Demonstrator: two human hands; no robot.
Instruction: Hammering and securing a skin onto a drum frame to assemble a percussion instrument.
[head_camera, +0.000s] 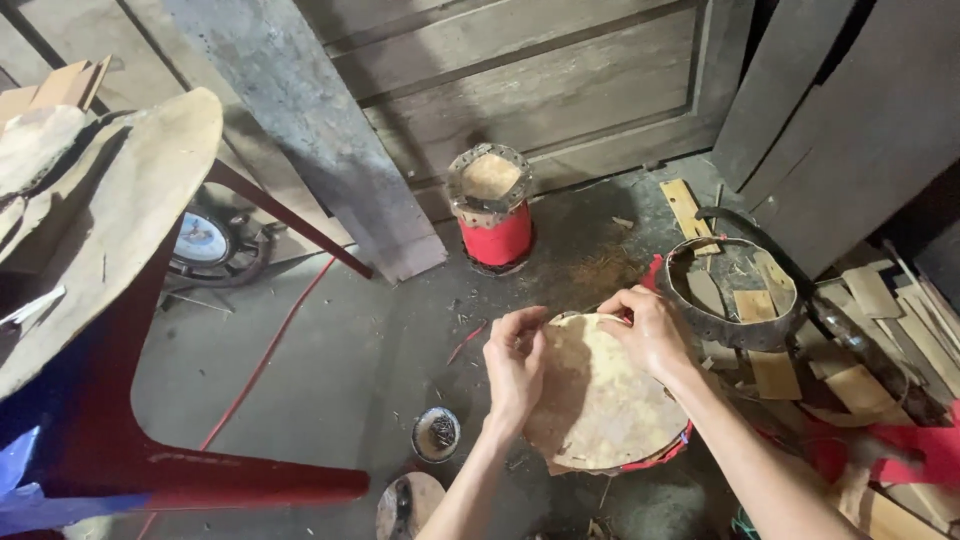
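Round drum (600, 400), pale rough hide stretched over a red-rimmed shell, sits on the grey concrete floor (330, 380) at near centre. Left hand (515, 360) and right hand (648, 328) both pinch the skin's far edge, fingers curled closed. 1 small red drum (492, 205) stands farther off. Dark metal hoop (735, 290) lies right among flat wood offcuts (860, 345).

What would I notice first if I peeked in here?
Right in the middle, the left hand and right hand press on the far edge of a round, pale skin-covered drum with a red rim, low on the dusty floor. Behind it, by the wooden wall, stands a small bright red drum with a pale top. To the right, an empty dark hoop lies among scattered flat wood pieces.
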